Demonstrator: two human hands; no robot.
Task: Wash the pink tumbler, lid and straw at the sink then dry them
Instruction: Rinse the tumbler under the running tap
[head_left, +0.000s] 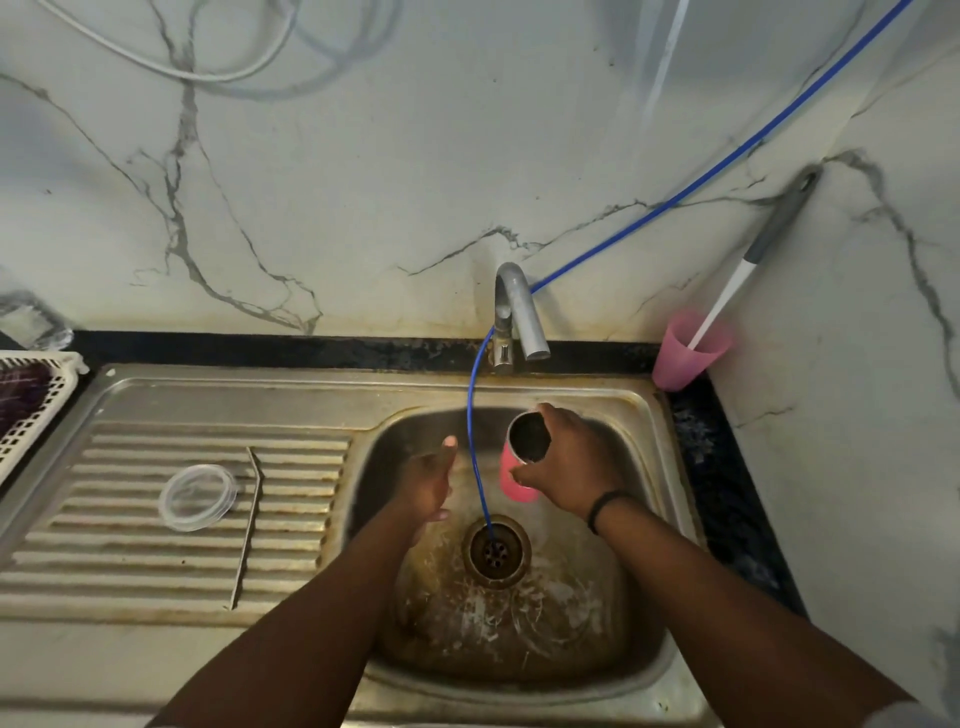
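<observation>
Pink tumbler: held over the sink basin, below and slightly in front of the faucet, tilted so the open mouth faces up toward the camera; dark interior visible, contents not discernible. Right hand: fingers and thumb curled round the tumbler's upper body near the rim, dark band on the wrist. Left hand: fingers straight and relaxed, holding nothing, positioned above the basin just left of the tumbler, separated from it by the blue hose. Blue hose: routed down from the upper right along the marble wall, past the faucet base, then down into the drain at the basin centre. Basin floor: stained and scratched around the drain. Lid: clear, round, lying flat on the ribbed drainboard left of the basin, well apart from both hands. Straw: metallic, bent at the top end, lying on the drainboard just right of the lid, running roughly front to back. Pink cup: standing on the dark counter at the right rear corner of the sink, holding a brush handle with white shaft and grey grip leaning against the wall. White basket: at the left edge, partly out of view. Water flow from the faucet: not discernible.
</observation>
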